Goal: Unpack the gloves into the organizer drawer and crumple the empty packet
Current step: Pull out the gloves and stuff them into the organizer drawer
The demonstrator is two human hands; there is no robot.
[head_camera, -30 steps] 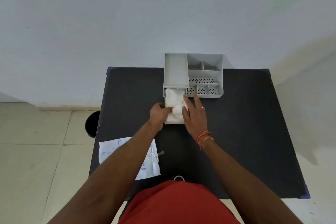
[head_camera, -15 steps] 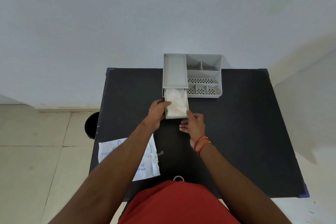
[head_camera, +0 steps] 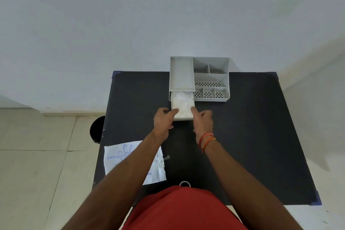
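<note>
Far left, beside the table edge: a dark round bin [head_camera: 97, 129] on the tiled floor. Next, at the near-left corner of the black table [head_camera: 252, 136]: the flat white packet [head_camera: 119, 162] with blue print, partly overhanging the edge and partly hidden under the left forearm, well apart from the drawer. Further right: the left hand [head_camera: 164, 120], fingers curled, thumb lying across the drawer's front left corner, gripping it. Centre: the grey organizer [head_camera: 211, 78] at the far edge against the wall, its drawer [head_camera: 183, 116] pulled out toward the person, white crumpled gloves [head_camera: 182, 101] inside it. Just right of the drawer: the right hand [head_camera: 203, 121], also loosely curled, thumb pressed on the front right corner, orange threads [head_camera: 206, 141] around the wrist. At the bottom centre: a red shirt [head_camera: 183, 209], a small white ring [head_camera: 184, 184] lying just beyond it on the table.
</note>
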